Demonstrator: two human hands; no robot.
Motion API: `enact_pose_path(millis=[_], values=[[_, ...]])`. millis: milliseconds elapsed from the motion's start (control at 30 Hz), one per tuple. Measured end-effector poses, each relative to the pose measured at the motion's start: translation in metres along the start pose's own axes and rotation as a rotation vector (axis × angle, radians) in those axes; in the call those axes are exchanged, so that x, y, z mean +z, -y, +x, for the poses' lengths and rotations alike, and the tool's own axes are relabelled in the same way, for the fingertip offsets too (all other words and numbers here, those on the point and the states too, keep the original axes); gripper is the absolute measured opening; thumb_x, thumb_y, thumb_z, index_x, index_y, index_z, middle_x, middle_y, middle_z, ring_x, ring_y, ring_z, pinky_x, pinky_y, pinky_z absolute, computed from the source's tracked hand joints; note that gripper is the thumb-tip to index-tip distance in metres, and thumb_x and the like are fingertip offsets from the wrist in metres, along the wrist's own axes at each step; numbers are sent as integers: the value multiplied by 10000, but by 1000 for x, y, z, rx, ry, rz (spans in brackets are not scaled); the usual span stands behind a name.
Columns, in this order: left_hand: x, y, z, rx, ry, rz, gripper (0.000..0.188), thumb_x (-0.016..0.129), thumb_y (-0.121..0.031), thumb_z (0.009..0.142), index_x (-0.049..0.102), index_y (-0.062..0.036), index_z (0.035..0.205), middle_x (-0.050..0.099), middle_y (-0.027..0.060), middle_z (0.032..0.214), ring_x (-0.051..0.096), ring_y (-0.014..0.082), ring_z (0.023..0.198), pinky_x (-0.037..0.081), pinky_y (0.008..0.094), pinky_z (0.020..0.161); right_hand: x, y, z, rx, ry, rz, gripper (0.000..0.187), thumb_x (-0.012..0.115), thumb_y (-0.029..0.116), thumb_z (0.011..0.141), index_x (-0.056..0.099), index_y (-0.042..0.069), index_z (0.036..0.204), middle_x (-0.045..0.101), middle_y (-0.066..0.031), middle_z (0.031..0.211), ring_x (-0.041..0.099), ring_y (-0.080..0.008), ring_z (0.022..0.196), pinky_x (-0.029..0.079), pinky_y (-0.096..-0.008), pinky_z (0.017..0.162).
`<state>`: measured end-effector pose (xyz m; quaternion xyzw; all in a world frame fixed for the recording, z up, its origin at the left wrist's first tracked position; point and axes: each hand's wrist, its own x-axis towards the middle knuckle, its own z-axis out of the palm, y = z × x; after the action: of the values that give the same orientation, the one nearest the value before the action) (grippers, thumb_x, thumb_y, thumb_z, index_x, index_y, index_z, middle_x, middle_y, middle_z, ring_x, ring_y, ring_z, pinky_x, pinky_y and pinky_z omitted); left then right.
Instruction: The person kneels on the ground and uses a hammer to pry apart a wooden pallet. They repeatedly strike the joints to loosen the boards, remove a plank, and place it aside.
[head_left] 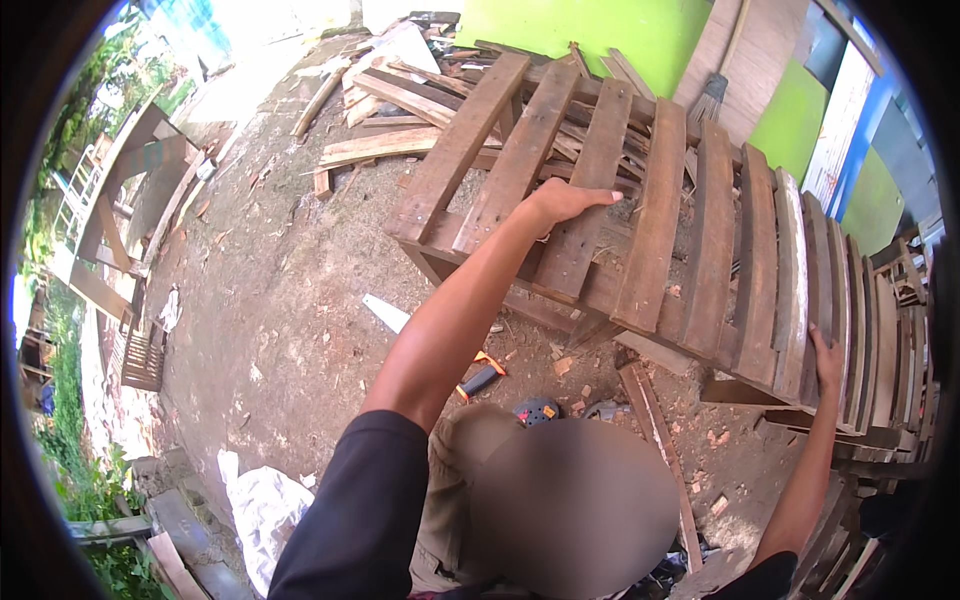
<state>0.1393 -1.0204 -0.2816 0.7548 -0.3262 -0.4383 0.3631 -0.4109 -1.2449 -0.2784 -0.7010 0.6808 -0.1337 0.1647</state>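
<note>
A long brown slatted wooden frame (655, 220), like a pallet or bench top, runs from the upper middle to the right. My left hand (570, 203) grips one of its slats near the left end, thumb stretched across the wood and fingers curled over the side, partly hidden. Farther right, my right hand (828, 358) holds the near end of another slat, close to one with a pale, whitish edge (793, 260). On the ground under my left forearm lies a hand saw; its blade (385, 312) and orange-and-black handle (483, 378) show on either side of the arm.
Scrap boards (385, 140) are heaped behind the frame, against a green wall (570, 25). A broom (712, 98) leans there. Loose timber (660, 455) lies by my legs. White sacking (262, 515) is at lower left, a wooden structure (110, 215) at far left. A blurred oval hides the lower middle.
</note>
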Motion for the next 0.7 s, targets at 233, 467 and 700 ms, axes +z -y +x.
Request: enact_pose_path(millis=[233,467,700], values=[[-36,6,-5,-8,30,149,1099,742,-729,631,563,170,1237,603,266,1245,594,362,1141,474,446,944,17,1,-35,-30,-83,-22,915,692,585,791,527,-173,1277,576,-317,1288,535,-391,1256,373,-420,1090],[-95,44,-17,-102,-55,289,1061,728,-742,640,596,137,1220,610,263,1231,610,325,1126,475,389,951,27,69,-105,-51,7,3,911,692,549,808,481,-176,1316,551,-337,1307,524,-412,1264,373,-419,1088],[-148,70,-27,-166,-105,272,1032,721,-737,663,606,129,1212,648,253,1153,647,317,1045,494,392,921,60,107,-122,-101,55,177,810,687,518,853,512,-134,1300,587,-278,1291,556,-355,1233,388,-401,1067]])
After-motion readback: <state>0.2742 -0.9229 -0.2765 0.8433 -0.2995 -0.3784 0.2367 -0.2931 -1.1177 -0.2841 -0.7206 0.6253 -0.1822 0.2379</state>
